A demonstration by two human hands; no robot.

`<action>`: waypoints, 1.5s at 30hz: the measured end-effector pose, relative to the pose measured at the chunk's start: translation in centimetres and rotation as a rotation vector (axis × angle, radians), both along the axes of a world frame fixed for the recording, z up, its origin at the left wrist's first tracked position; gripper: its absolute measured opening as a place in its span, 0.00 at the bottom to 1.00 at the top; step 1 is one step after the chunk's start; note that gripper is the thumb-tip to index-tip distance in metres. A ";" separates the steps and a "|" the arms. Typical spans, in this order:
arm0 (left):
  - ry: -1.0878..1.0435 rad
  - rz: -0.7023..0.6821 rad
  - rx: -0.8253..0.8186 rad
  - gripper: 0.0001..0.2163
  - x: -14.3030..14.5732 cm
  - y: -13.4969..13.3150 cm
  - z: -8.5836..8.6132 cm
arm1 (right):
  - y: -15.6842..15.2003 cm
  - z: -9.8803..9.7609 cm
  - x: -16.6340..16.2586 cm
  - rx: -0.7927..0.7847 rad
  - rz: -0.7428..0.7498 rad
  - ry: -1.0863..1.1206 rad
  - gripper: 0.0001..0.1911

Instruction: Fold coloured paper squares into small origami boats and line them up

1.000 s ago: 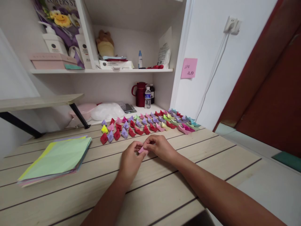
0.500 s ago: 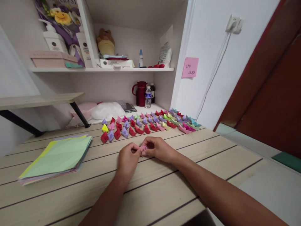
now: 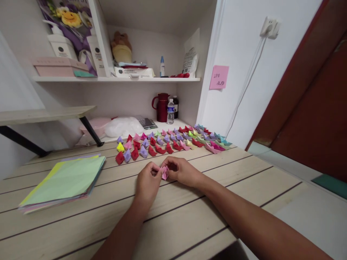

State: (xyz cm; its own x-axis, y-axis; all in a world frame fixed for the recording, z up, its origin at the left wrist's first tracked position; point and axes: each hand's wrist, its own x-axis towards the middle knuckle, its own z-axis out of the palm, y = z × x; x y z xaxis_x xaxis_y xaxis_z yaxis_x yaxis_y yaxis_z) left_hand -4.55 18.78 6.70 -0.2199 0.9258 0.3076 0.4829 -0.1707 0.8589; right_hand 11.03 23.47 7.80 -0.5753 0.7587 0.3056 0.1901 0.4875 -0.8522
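Note:
Between my two hands, just above the wooden table [image 3: 189, 216], is a small folded piece of pink paper [image 3: 164, 173] with pointed creases. My left hand [image 3: 148, 180] pinches its left side between thumb and forefinger. My right hand [image 3: 181, 171] grips the right side, also with thumb and fingertips. Parts of the paper are hidden behind the fingers. Beyond my hands, folded paper boats [image 3: 161, 150] in red, purple, pink, yellow, green and blue stand in several rows.
A stack of coloured paper sheets [image 3: 63, 180], pale green on top, lies at the left. Behind it a small raised shelf [image 3: 48, 115] stands on black legs. At the back are a dark red jug [image 3: 162, 108], a water bottle [image 3: 170, 112] and a plastic bag [image 3: 124, 127].
The pink paper shows more of its folded face between my fingers and looks opened slightly wider. Both hands stay in nearly the same place.

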 end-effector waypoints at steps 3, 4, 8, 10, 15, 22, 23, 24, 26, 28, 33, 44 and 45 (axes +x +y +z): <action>0.002 -0.007 0.008 0.09 0.3 -0.1 0.0 | -0.1 0.0 -0.2 0.006 -0.022 -0.001 0.08; 0.004 -0.010 0.008 0.09 0.4 -0.1 0.0 | -0.1 0.0 -0.2 0.009 -0.029 -0.002 0.08; 0.009 -0.016 0.008 0.09 0.5 0.0 -0.2 | -0.1 -0.3 -0.4 0.039 -0.052 -0.010 0.07; 0.009 -0.026 0.006 0.09 0.4 0.0 -0.2 | -0.1 -0.4 -0.5 0.057 -0.058 -0.021 0.07; 0.002 -0.061 0.000 0.07 0.2 0.0 -0.2 | 0.1 -0.6 -0.5 0.113 -0.118 -0.062 0.06; -0.052 -0.085 -0.006 0.06 0.3 0.1 -0.3 | 0.1 -0.3 -0.2 0.192 -0.184 -0.157 0.04; -0.061 -0.085 -0.004 0.06 0.4 0.1 -0.3 | 0.1 -0.2 -0.1 0.206 -0.191 -0.172 0.04; -0.070 -0.087 -0.002 0.07 0.4 0.1 -0.3 | 0.1 -0.1 -0.1 0.220 -0.197 -0.185 0.04; -0.087 -0.099 0.001 0.08 0.4 0.1 -0.3 | 0.0 0.0 0.0 0.247 -0.208 -0.200 0.05; -0.105 -0.114 0.001 0.07 0.4 0.0 0.0 | -0.1 0.2 0.0 0.266 -0.215 -0.200 0.05; -0.160 -0.137 0.008 0.07 0.1 -0.5 0.9 | -0.1 0.4 0.1 0.263 -0.225 -0.131 0.05; -0.224 -0.105 0.093 0.07 -0.1 -0.5 0.9 | 0.3 0.1 0.2 0.287 -0.250 -0.006 0.08; -0.230 -0.102 0.099 0.07 -0.1 -0.5 0.8 | 0.4 0.2 0.2 0.291 -0.255 -0.001 0.08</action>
